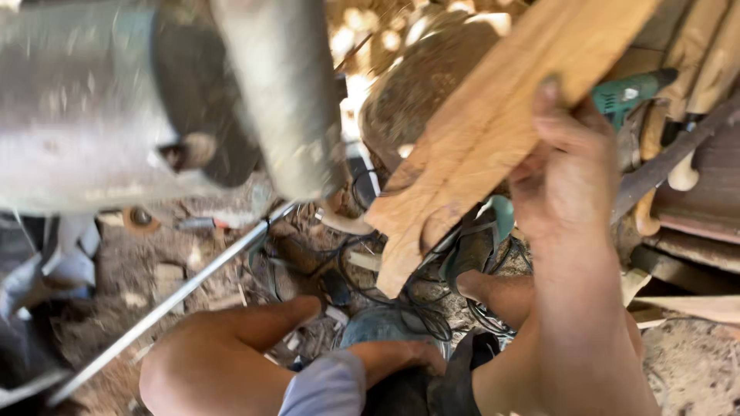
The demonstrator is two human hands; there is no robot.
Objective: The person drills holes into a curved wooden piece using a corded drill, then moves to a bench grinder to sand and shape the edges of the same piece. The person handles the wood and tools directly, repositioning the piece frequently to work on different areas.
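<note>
My right hand (566,173) is raised at the right, shut on a flat carved piece of pale wood (478,131) that slants from the top right down to the middle. The thumb lies along the wood's right edge. My left hand (220,358) is low at the bottom left, seen from the back. Its thumb points right and its fingers curl out of sight. It lies just below a thin metal rod (177,296). A grey-blue sleeve (327,385) shows beside it.
A large blurred grey machine body (116,108) fills the upper left. Black cables (401,296) tangle on the dusty ground. A green power drill (628,92) and turned wooden pieces (705,62) lie at the upper right. A bare leg (501,293) is near the middle.
</note>
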